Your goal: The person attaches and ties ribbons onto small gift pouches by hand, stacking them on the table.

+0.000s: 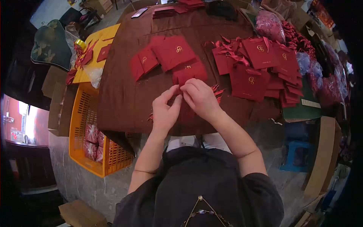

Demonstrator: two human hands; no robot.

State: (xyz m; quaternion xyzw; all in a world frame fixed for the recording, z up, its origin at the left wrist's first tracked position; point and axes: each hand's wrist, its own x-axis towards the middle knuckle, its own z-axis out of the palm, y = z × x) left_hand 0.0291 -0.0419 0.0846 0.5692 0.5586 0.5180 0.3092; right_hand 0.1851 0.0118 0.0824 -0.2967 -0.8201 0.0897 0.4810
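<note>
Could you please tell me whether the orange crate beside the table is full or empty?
Neither: the orange crate is partly filled. Clear-wrapped red packs lie low in its near end, below the rim.

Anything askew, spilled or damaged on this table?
The pile of red gold-printed pieces to the right of the right hand looks askew: its pieces lie at differing angles, with ribbons straggling over its left part. Nothing looks clearly spilled or damaged.

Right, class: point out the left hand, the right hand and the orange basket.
Left hand (165, 110): head view, back of hand.
Right hand (202, 99): head view, back of hand.
Orange basket (117, 156): head view, side wall.
</note>
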